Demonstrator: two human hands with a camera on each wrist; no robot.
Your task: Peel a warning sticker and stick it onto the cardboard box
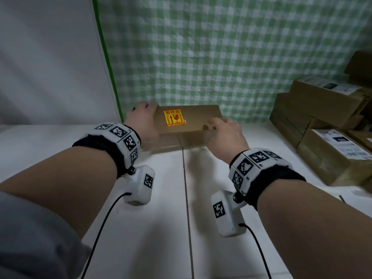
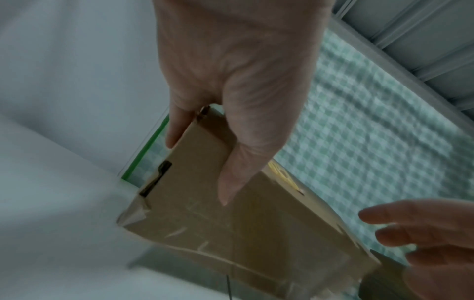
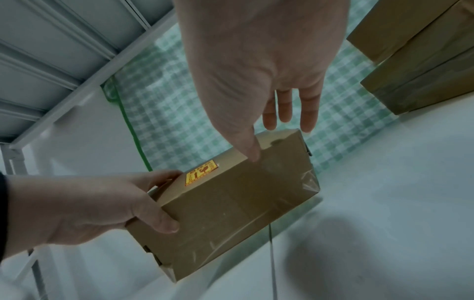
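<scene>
Gripping cardboard box (image 1: 188,119) left end with left hand (image 1: 144,117); right hand (image 1: 226,130) fingers loose, splayed past right edge, warning sticker (image 1: 174,117) between thumbs.

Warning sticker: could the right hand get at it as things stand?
Probably yes. The warning sticker lies uncovered on top of the cardboard box; the right hand sits at the box's right end, the left hand grips the far end.
</scene>
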